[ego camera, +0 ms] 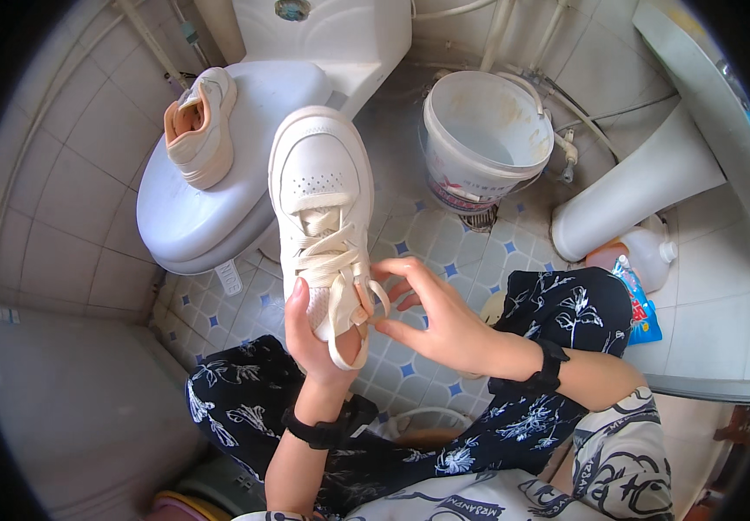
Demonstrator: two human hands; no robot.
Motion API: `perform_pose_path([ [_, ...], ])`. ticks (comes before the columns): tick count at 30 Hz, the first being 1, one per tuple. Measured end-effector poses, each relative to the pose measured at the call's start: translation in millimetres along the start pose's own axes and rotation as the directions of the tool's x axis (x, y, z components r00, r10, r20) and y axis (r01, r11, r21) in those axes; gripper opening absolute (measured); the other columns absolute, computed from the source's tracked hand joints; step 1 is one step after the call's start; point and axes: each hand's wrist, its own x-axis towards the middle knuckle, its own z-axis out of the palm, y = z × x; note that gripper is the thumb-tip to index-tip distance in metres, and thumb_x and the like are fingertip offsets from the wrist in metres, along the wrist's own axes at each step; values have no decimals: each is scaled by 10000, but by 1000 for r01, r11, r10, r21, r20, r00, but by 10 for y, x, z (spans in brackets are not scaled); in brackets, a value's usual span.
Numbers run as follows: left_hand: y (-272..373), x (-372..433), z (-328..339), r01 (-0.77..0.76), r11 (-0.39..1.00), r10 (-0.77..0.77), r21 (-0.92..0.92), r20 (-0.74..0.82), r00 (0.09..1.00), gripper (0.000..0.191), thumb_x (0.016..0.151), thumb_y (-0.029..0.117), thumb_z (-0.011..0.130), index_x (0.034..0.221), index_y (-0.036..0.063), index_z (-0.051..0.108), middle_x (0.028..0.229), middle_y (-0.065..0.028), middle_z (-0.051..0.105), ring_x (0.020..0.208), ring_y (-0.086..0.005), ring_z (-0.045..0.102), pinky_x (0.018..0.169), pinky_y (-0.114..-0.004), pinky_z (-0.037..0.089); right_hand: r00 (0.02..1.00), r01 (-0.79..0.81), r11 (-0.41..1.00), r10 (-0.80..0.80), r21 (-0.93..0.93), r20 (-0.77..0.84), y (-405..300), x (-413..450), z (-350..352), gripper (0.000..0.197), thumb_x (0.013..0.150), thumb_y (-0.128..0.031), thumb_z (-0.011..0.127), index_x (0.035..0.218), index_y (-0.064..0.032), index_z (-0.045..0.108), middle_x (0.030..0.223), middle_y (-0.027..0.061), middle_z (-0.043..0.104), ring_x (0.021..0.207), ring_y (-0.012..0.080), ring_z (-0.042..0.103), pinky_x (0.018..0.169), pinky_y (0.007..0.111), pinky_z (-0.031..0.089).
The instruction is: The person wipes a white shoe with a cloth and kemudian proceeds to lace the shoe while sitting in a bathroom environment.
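Note:
A white sneaker (322, 176) with cream laces is held up in front of me, toe pointing away. My left hand (326, 345) grips it at the heel end, thumb on the side of the collar and the other fingers hidden inside or behind it. At its right side, my right hand (430, 312) has thumb and forefinger spread around a loop of the lace (380, 296); whether they touch the lace is hard to tell. The matching sneaker (208, 140) rests on the closed toilet lid (270, 124), its peach lining showing.
A white plastic bucket (440, 146) stands over a floor drain (481, 221). To the right are a sink pedestal (622, 189), a jug (648, 254) and a blue packet (647, 325). A grey surface (81, 404) lies at left, with stacked basins (182, 508) at the bottom.

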Motion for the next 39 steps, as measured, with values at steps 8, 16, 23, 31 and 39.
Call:
perform_pose_path([
  [8,31,9,-48,79,996,-75,-33,113,991,580,786,389,401,1202,-14,382,1056,-144,520,921,-227,533,780,-327,427,972,-223,895,173,385,161,11,8,-94,104,796,-100,578,801,-16,516,816,44,546,774,105,525,697,264,427],
  [16,107,27,12,95,994,-100,-57,-82,992,546,773,368,453,1182,9,408,1010,-115,532,862,-198,542,718,-297,433,920,-388,641,310,662,240,-67,114,-242,112,833,-163,495,837,-51,487,782,31,554,736,115,521,813,258,381],
  [23,106,79,-135,90,984,-106,-152,-101,989,487,795,327,453,1170,17,421,1008,-102,535,873,-191,539,758,-300,426,736,-664,540,351,518,579,-136,155,-468,188,879,-248,477,826,-68,468,451,-63,352,370,35,302,629,226,434],
  [31,193,50,-278,-86,995,88,53,-40,995,475,789,331,457,1179,63,421,1067,-78,507,906,-170,530,704,-291,462,309,-397,814,553,-424,773,-123,110,-648,342,902,-291,421,1096,-13,460,594,66,572,404,95,470,439,239,413],
  [39,125,-49,-271,-191,978,194,85,-24,981,521,808,361,459,1227,59,380,1115,-97,485,939,-193,513,753,-303,437,671,8,822,418,-570,612,118,-43,-449,322,837,-257,492,1013,13,500,731,194,595,658,327,600,613,391,474],
])
